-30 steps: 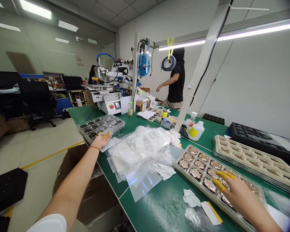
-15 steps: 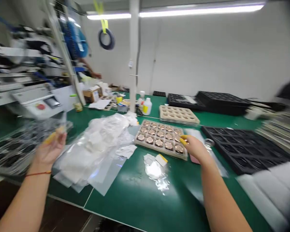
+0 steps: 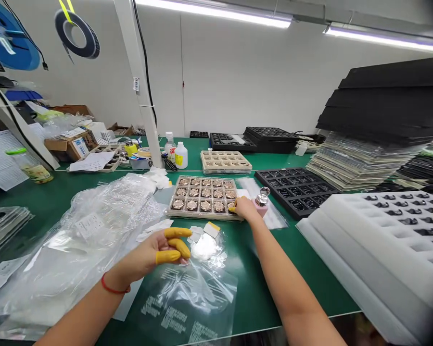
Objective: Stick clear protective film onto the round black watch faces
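Note:
My left hand [image 3: 168,250], with yellow finger cots, is above the green table with its fingers curled. A clear printed plastic bag [image 3: 187,298] spreads beneath, its creases gathering at the fingertips, which appear to pinch it. My right hand [image 3: 244,209] is at the front right corner of a beige tray [image 3: 171,211] of rose-gold watch cases [image 3: 205,193]. Its fingers are bent into the corner compartment and hide what they grip. Just beyond this hand stands a pink bottle [image 3: 261,204] with a metal top. White scraps and crumpled film [image 3: 204,247] lie between my hands.
A pile of clear bags [image 3: 94,230] covers the left side. Behind are another beige tray [image 3: 225,163] and a white bottle [image 3: 181,156]. On the right are a black tray [image 3: 292,187], white foam trays [image 3: 346,230] and a tall tray stack [image 3: 364,158].
The view has swung right. My left hand has come from the far left to the middle front, bringing clear film with it. My right hand stays at the beige tray's right end.

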`<state>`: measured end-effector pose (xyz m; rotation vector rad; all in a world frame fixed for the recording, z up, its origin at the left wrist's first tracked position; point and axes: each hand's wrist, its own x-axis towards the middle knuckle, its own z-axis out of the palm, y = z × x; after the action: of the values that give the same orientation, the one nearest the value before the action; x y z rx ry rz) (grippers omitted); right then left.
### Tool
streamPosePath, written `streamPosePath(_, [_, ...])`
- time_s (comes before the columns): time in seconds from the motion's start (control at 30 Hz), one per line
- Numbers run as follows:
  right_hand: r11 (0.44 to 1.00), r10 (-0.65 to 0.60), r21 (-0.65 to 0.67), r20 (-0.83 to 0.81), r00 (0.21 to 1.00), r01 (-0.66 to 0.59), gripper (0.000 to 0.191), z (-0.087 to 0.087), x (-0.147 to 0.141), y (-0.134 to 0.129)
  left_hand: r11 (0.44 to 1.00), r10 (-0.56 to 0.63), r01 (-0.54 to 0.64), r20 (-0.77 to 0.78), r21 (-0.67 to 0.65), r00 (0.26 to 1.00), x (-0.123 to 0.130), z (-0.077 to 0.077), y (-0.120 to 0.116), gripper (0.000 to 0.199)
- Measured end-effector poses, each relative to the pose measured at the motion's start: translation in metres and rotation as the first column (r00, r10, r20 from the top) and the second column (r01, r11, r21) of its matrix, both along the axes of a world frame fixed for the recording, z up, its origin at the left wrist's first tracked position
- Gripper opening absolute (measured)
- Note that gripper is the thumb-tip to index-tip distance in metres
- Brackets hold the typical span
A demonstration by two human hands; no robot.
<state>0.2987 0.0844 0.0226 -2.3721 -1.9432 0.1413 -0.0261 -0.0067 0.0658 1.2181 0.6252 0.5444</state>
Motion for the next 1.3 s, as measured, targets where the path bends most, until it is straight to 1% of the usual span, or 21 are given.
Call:
streamPosePath(0.07, [1.0, -0.016, 0.002, -0.026, 1.0, 0.016, 0.028, 0.003, 0.002, 0.002, 0.995, -0.061, 0.059, -0.02, -0.081, 0.998, 0.019, -0.016, -0.002, 0.049])
streamPosePath(0.17, [0.998, -0.022, 0.06, -0.068, 0.997, 0.026, 0.024, 0.012, -0.006, -0.009, 0.98, -0.05, 0.034, -0.078, -0.196, 0.996, 0.038, -0.042, -0.001, 0.053])
streamPosePath(0.27, [0.989, 0.031, 0.149, -0.119, 0.992, -0.013, 0.013, 0.016, -0.037, -0.036, 0.971, -0.018, -0.002, -0.083, -0.241, 0.996, 0.042, -0.06, 0.001, 0.056])
streamPosePath(0.33, [0.973, 0.148, 0.201, -0.167, 0.975, -0.114, 0.012, 0.013, -0.068, -0.058, 0.978, -0.011, -0.002, -0.063, -0.21, 0.998, 0.038, -0.066, 0.003, 0.056])
streamPosePath(0.37, [0.949, 0.264, 0.23, -0.209, 0.941, -0.215, 0.011, 0.01, -0.084, -0.069, 0.983, -0.013, 0.004, -0.048, -0.181, 0.999, 0.036, -0.067, 0.004, 0.055])
streamPosePath(0.4, [0.886, 0.438, 0.292, -0.27, 0.858, -0.36, 0.012, 0.006, -0.099, -0.079, 0.989, -0.015, 0.01, -0.032, -0.149, 0.999, 0.034, -0.068, 0.005, 0.054])
streamPosePath(0.43, [0.825, 0.555, 0.328, -0.308, 0.773, -0.461, 0.014, 0.003, -0.111, -0.088, 0.993, -0.012, 0.009, -0.022, -0.116, 1.0, 0.033, -0.068, 0.006, 0.054])
streamPosePath(0.5, [0.726, 0.687, 0.388, -0.382, 0.618, -0.567, 0.021, -0.002, -0.125, -0.101, 0.999, 0.023, -0.023, -0.014, -0.044, 1.0, 0.032, -0.067, 0.007, 0.054])
streamPosePath(0.53, [0.713, 0.7, 0.398, -0.43, 0.57, -0.577, 0.025, -0.004, -0.128, -0.105, 0.999, 0.053, -0.053, -0.012, -0.001, 0.999, 0.032, -0.067, 0.007, 0.055])
streamPosePath(0.6, [0.745, 0.66, 0.407, -0.559, 0.501, -0.528, 0.028, -0.008, -0.124, -0.107, 0.992, 0.087, -0.086, -0.014, 0.09, 0.996, 0.033, -0.067, 0.006, 0.059])
streamPosePath(0.7, [0.877, 0.461, 0.315, -0.763, 0.453, -0.364, 0.023, -0.013, -0.115, -0.101, 0.985, 0.042, -0.034, -0.046, 0.169, 0.998, 0.033, -0.069, 0.004, 0.068])
streamPosePath(0.73, [0.906, 0.401, 0.268, -0.791, 0.461, -0.328, 0.022, -0.015, -0.113, -0.1, 0.985, 0.018, -0.006, -0.067, 0.175, 0.998, 0.033, -0.069, 0.003, 0.07])
streamPosePath(0.8, [0.918, 0.375, 0.235, -0.776, 0.507, -0.32, 0.021, -0.016, -0.115, -0.1, 0.983, -0.015, 0.034, -0.105, 0.18, 0.994, 0.033, -0.07, 0.001, 0.072])
streamPosePath(0.87, [0.886, 0.457, 0.299, -0.682, 0.57, -0.353, 0.015, -0.015, -0.118, -0.104, 0.982, -0.016, 0.037, -0.117, 0.187, 0.993, 0.035, -0.071, 0.0, 0.071])
streamPosePath(0.93, [0.834, 0.551, 0.363, -0.575, 0.605, -0.416, 0.012, -0.013, -0.12, -0.108, 0.982, 0.017, 0.003, -0.101, 0.187, 0.995, 0.037, -0.072, 0.0, 0.064])
streamPosePath(1.0, [0.816, 0.578, 0.351, -0.517, 0.632, -0.459, 0.011, -0.01, -0.115, -0.108, 0.988, 0.059, -0.045, -0.088, 0.148, 0.994, 0.038, -0.071, 0.0, 0.055])
streamPosePath(1.03, [0.831, 0.556, 0.312, -0.494, 0.668, -0.461, 0.01, -0.008, -0.109, -0.106, 0.992, 0.069, -0.059, -0.089, 0.112, 0.994, 0.038, -0.071, 0.0, 0.052])
streamPosePath(1.13, [0.915, 0.397, 0.054, -0.3, 0.868, -0.4, 0.009, -0.006, -0.091, -0.096, 1.0, 0.002, -0.003, -0.086, -0.008, 0.996, 0.036, -0.066, -0.001, 0.053])
streamPosePath(1.2, [0.936, 0.336, -0.063, -0.119, 0.934, -0.345, 0.008, -0.007, -0.086, -0.089, 0.998, -0.064, 0.062, -0.058, -0.033, 0.996, 0.033, -0.062, -0.003, 0.054])
streamPosePath(1.23, [0.942, 0.328, -0.053, -0.069, 0.942, -0.332, 0.007, -0.009, -0.086, -0.086, 0.996, -0.088, 0.087, -0.045, -0.028, 0.995, 0.032, -0.06, -0.004, 0.054])
streamPosePath(1.3, [0.938, 0.344, 0.077, -0.079, 0.936, -0.339, 0.01, -0.015, -0.095, -0.078, 0.994, -0.106, 0.106, -0.034, -0.005, 0.994, 0.03, -0.057, -0.006, 0.051])
